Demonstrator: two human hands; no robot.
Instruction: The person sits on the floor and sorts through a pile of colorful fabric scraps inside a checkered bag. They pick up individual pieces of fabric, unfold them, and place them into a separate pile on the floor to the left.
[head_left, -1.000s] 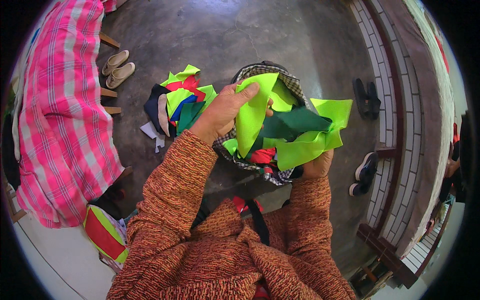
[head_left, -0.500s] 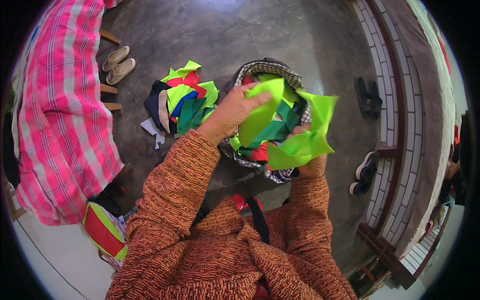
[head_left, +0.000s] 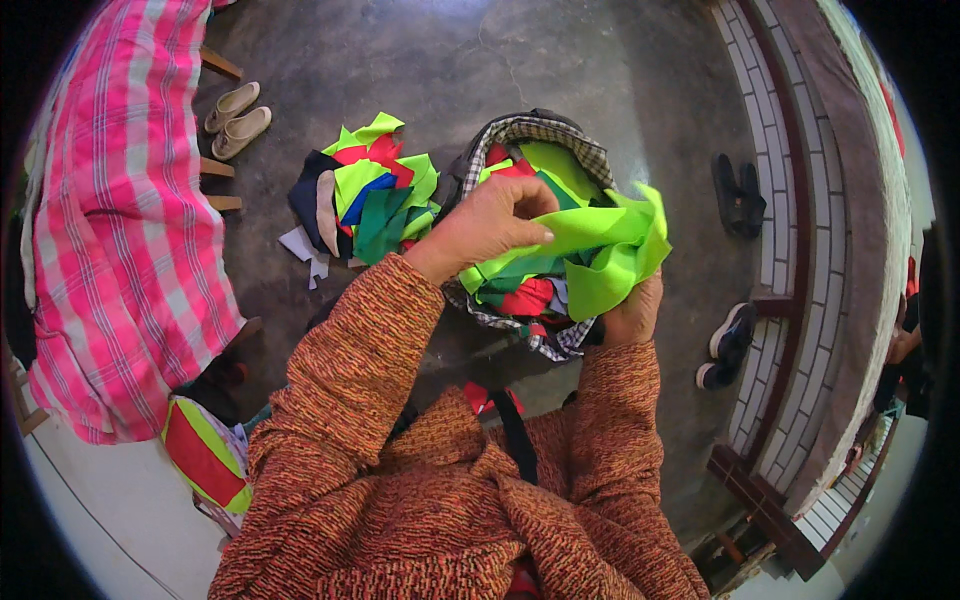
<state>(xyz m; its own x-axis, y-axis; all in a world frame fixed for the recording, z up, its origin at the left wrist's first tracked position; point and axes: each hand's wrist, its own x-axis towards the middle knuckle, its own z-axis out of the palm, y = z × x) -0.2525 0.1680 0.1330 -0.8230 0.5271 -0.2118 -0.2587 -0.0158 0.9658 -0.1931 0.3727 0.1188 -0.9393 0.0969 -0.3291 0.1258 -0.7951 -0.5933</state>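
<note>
Your left hand [head_left: 490,225] pinches the top edge of the lime-green fabric piece [head_left: 590,250] above the checkered bag of scraps [head_left: 530,200], while your right hand [head_left: 630,315] grips its lower fold. Keep both edges taut so it lifts free of the red and green scraps beneath without dragging them out toward the loose pile [head_left: 365,190] on the floor.

Single head-worn fisheye view, steeply downward and close over the lap, apparently floor [head_left: 600,60] beyond.
</note>
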